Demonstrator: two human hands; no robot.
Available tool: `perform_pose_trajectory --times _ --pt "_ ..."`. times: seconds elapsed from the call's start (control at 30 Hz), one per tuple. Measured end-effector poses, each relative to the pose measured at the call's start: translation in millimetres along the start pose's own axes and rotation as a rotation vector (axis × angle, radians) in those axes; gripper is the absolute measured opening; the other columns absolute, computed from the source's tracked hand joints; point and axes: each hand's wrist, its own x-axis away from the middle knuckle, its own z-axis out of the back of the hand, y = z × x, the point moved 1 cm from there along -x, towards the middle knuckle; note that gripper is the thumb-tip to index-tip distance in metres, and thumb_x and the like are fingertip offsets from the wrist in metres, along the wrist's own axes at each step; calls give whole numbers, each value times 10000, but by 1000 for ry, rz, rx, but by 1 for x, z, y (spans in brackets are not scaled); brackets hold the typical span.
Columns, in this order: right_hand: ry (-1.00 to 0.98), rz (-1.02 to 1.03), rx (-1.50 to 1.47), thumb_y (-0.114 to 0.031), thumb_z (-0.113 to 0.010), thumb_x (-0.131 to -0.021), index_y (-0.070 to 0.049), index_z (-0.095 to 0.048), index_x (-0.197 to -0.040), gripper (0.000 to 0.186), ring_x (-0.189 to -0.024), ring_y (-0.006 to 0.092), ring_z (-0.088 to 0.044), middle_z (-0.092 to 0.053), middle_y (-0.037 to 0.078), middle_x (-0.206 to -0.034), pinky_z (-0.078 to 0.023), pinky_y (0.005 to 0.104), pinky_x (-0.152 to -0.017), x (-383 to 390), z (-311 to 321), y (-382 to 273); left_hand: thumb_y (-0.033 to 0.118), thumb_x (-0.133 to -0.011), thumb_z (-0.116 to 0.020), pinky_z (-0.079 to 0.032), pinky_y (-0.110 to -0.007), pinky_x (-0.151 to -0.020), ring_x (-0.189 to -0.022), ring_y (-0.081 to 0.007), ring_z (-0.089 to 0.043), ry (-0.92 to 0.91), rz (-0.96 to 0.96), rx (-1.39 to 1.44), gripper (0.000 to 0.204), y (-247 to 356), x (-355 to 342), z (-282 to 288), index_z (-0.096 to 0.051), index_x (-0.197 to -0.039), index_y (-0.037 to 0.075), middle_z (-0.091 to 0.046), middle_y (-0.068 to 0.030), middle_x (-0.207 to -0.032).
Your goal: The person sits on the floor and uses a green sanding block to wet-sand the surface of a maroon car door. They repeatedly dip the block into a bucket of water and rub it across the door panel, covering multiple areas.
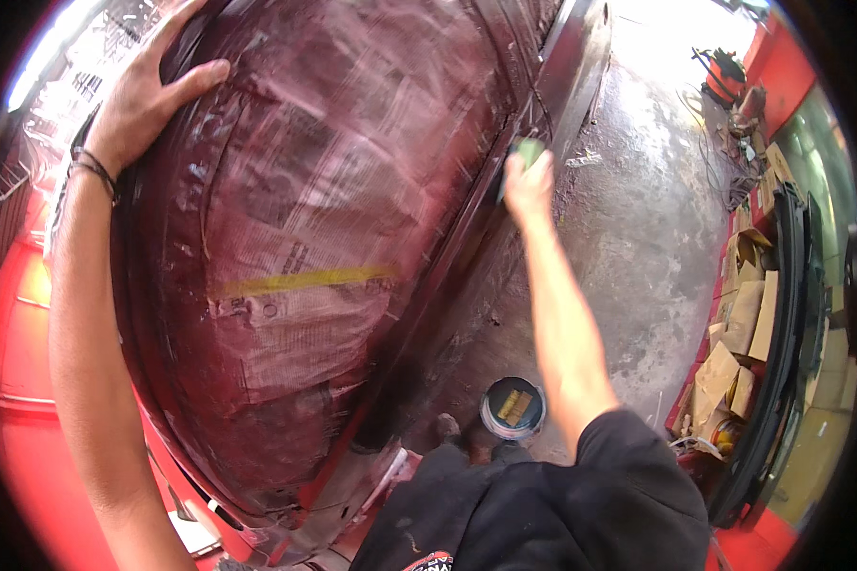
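Observation:
A car's door opening (pixel 186 200), dark red and dusty, fills the left and middle. Newspaper sheeting (pixel 352 219), stained with red and crossed by a yellow strip, covers it. Against the upper left of its frame rests my left hand (pixel 152 100), thumb spread away from the fingers; the fingertips are partly out of view. Along the car's sill (pixel 467 224), my right arm stretches forward. My right hand (pixel 529 181) is closed on a small green pad (pixel 529 149) pressed to the sill's surface. The pad's underside is hidden.
A round bucket (pixel 512 409) with dark liquid and yellowish blocks stands by my feet on the wet grey floor (pixel 638 257). Along the right lie cardboard pieces (pixel 743 314) and a long black car part (pixel 781 362). A red-orange machine (pixel 725 76) stands far right.

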Motion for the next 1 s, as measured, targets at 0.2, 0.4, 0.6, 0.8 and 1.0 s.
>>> perform_pose_trajectory --times 0.2,0.4,0.6,0.8,1.0 --pt "-98 98 -240 -150 -655 -989 37 -487 -1336 427 -1124 496 -600 -557 310 -1200 -493 569 -993 160 20 -44 452 -914 -780 -338 -417 -1252 -1498 -306 -471 -8 38 53 862 20 3 2 -438 -1627 111 -517 -186 -1601" --pt "8 4 -10 -316 -622 -995 105 -455 -1271 530 -1099 553 -630 -579 399 -1221 -543 592 -938 -75 -1 15 453 -913 -789 -305 -440 -1273 -1513 -293 -439 -41 65 71 894 33 -13 6 -402 -1654 136 -480 -170 -1632" --pt "21 78 -38 -309 -646 -1019 108 -439 -1359 577 -1060 506 -652 -574 345 -1190 -567 575 -884 36 0 -16 397 -911 -799 -308 -444 -1273 -1518 -296 -433 -66 145 95 889 34 3 7 -388 -1661 152 -474 -159 -1639" --pt "112 162 -16 -316 -633 -1034 119 -442 -1322 556 -1045 544 -639 -568 383 -1214 -547 587 -918 11 -10 -3 399 -923 -796 -294 -445 -1278 -1513 -288 -422 -88 147 66 904 40 -2 10 -363 -1673 139 -447 -160 -1653" --pt "3 18 54 -341 -673 -1003 109 -468 -1261 557 -1062 527 -684 -623 377 -1197 -576 564 -921 -119 -4 26 418 -910 -790 -285 -445 -1283 -1520 -291 -411 -75 104 101 910 41 -12 10 -369 -1671 151 -449 -160 -1649"
